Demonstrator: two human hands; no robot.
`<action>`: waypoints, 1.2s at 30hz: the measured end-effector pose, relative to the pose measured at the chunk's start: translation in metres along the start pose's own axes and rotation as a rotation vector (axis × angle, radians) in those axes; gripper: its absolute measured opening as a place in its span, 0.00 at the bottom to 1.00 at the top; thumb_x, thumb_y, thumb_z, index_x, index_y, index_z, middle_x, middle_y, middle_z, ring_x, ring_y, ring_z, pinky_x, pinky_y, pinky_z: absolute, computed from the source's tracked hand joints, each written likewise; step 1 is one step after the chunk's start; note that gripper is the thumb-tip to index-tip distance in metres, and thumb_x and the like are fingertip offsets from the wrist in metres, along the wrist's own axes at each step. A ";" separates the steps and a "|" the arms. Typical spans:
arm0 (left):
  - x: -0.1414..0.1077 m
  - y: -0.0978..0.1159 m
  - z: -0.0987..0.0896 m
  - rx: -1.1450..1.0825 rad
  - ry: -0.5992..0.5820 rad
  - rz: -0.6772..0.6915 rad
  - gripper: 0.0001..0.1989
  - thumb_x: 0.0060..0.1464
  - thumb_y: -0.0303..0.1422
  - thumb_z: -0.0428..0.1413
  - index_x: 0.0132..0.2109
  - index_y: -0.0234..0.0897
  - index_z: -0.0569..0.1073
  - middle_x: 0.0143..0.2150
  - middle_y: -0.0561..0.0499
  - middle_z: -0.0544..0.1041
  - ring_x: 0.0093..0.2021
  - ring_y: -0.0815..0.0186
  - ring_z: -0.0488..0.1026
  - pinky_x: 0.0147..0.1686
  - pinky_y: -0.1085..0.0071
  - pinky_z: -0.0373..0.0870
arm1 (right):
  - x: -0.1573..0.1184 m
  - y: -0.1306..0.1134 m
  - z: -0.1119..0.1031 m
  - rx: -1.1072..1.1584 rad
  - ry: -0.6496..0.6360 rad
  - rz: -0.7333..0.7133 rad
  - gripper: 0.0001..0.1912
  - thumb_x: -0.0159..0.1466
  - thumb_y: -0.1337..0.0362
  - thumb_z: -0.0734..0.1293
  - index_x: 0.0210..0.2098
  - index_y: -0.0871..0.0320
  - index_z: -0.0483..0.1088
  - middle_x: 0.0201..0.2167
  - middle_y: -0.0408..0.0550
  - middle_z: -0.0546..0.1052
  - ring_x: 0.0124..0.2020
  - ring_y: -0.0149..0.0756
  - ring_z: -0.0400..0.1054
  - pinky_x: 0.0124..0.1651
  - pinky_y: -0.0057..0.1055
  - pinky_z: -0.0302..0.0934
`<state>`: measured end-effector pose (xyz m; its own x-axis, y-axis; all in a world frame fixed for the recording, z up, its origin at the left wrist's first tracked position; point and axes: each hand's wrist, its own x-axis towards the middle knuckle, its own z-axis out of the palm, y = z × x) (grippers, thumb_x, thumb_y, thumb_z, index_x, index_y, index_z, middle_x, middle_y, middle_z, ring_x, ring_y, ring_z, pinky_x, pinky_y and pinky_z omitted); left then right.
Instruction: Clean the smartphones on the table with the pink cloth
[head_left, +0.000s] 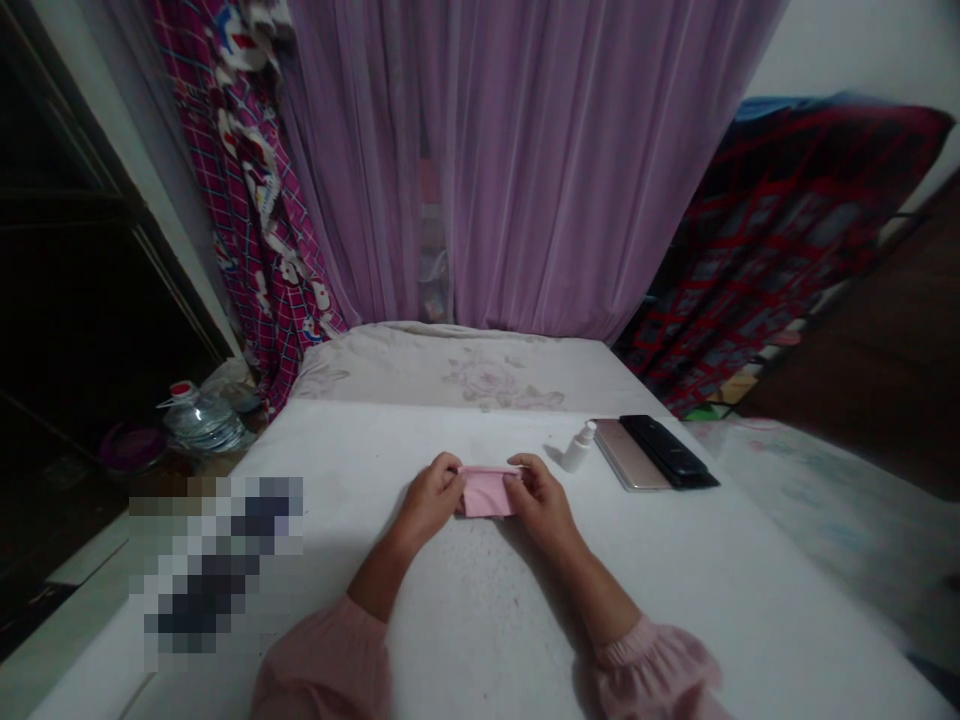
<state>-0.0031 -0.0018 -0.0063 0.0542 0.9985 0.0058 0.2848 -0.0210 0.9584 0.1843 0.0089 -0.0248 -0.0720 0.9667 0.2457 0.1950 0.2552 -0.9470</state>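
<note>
A small pink cloth [487, 494], with a straight, folded-looking top edge, is stretched between my two hands above the white-covered surface [480, 620]. My left hand [433, 497] pinches its left side between thumb and fingers. At the right side, my right hand [543, 503] grips it with the thumb in front and the fingers curled at the upper corner. Below the cloth, small dark specks are scattered over the white cover. The small white spray bottle [577, 449] stands upright just beyond my right hand.
Right of the bottle lie a rose-gold phone [628, 456] and a black phone or case [667, 452]. A blurred-out dark item [217, 575] is at the left. Purple curtains [555, 170] hang behind; a water jug [201, 418] stands at the left.
</note>
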 end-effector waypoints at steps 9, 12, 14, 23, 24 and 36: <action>0.003 0.005 -0.003 -0.179 0.022 -0.290 0.11 0.53 0.39 0.56 0.37 0.38 0.64 0.22 0.58 0.72 0.20 0.71 0.72 0.20 0.78 0.63 | -0.006 -0.020 -0.007 -0.457 -0.015 -0.488 0.08 0.61 0.64 0.63 0.38 0.56 0.70 0.36 0.51 0.75 0.38 0.38 0.69 0.40 0.33 0.64; 0.002 0.006 -0.005 -0.233 -0.001 -0.313 0.13 0.53 0.42 0.57 0.38 0.38 0.64 0.24 0.56 0.74 0.22 0.71 0.73 0.21 0.78 0.64 | -0.009 -0.022 -0.002 -0.525 -0.156 -0.610 0.10 0.60 0.64 0.66 0.41 0.55 0.71 0.39 0.51 0.75 0.42 0.40 0.68 0.45 0.37 0.63; 0.001 0.008 -0.006 -0.259 -0.017 -0.323 0.15 0.53 0.43 0.57 0.38 0.37 0.65 0.25 0.55 0.74 0.22 0.72 0.73 0.22 0.79 0.64 | -0.010 -0.018 0.003 -0.544 -0.158 -0.624 0.09 0.60 0.65 0.65 0.41 0.54 0.72 0.40 0.52 0.76 0.42 0.40 0.68 0.44 0.37 0.63; -0.003 0.008 -0.013 -0.256 -0.113 -0.228 0.25 0.49 0.53 0.56 0.45 0.38 0.67 0.34 0.52 0.75 0.24 0.74 0.71 0.22 0.79 0.64 | -0.006 -0.014 0.009 0.107 -0.078 -0.025 0.14 0.61 0.51 0.64 0.32 0.56 0.71 0.24 0.43 0.74 0.25 0.32 0.65 0.29 0.28 0.61; -0.003 0.007 -0.013 -0.244 -0.114 -0.208 0.27 0.48 0.52 0.58 0.47 0.38 0.66 0.33 0.54 0.74 0.22 0.75 0.69 0.21 0.79 0.63 | -0.005 -0.013 0.009 0.185 -0.068 0.037 0.16 0.59 0.49 0.66 0.31 0.57 0.70 0.22 0.41 0.72 0.22 0.31 0.63 0.26 0.27 0.58; -0.002 0.012 0.004 -0.159 -0.010 -0.103 0.19 0.42 0.46 0.62 0.34 0.37 0.69 0.26 0.58 0.68 0.19 0.76 0.61 0.15 0.80 0.53 | -0.001 -0.003 0.011 0.522 -0.090 0.295 0.20 0.48 0.50 0.75 0.29 0.59 0.71 0.22 0.43 0.75 0.22 0.31 0.66 0.26 0.27 0.58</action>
<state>0.0036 -0.0047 0.0044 0.0420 0.9944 -0.0971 0.1347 0.0907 0.9867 0.1730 0.0071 -0.0241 -0.1753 0.9837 -0.0396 -0.2846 -0.0891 -0.9545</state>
